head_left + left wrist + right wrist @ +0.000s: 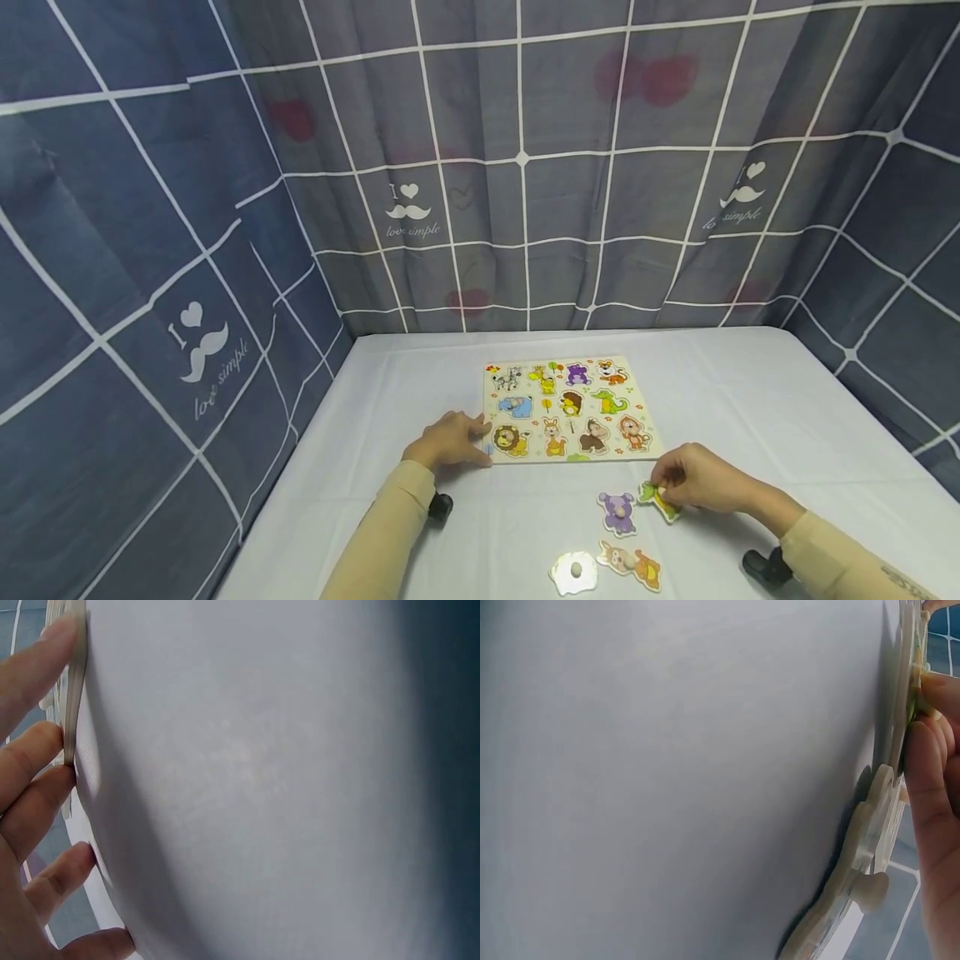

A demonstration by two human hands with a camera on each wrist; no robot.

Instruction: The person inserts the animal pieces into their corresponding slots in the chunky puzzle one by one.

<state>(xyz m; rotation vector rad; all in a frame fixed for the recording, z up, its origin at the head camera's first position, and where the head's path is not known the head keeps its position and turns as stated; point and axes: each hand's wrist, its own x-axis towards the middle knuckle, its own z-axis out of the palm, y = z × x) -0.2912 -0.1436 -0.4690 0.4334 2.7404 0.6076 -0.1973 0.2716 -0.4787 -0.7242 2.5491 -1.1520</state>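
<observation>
My left hand (448,439) rests at the left edge of a wooden animal puzzle board (570,454), fingers spread and fingertips touching its side. In the left wrist view those fingers (37,802) lie along the board's thin edge. Below the board's lower right corner, my right hand (701,477) pinches a green and yellow crocodile puzzle piece (670,510) between thumb and fingers, partly covering it. Just left of that piece lies a purple animal puzzle piece (617,510) with a knob. The right wrist view shows the pinching fingers (930,757) from the side.
Nearer the front lie a kangaroo puzzle piece (630,564) and a pale, shiny knobbed piece (574,572). A white cloth (360,392) covers the table. Dark checked curtains (480,200) enclose the back and sides.
</observation>
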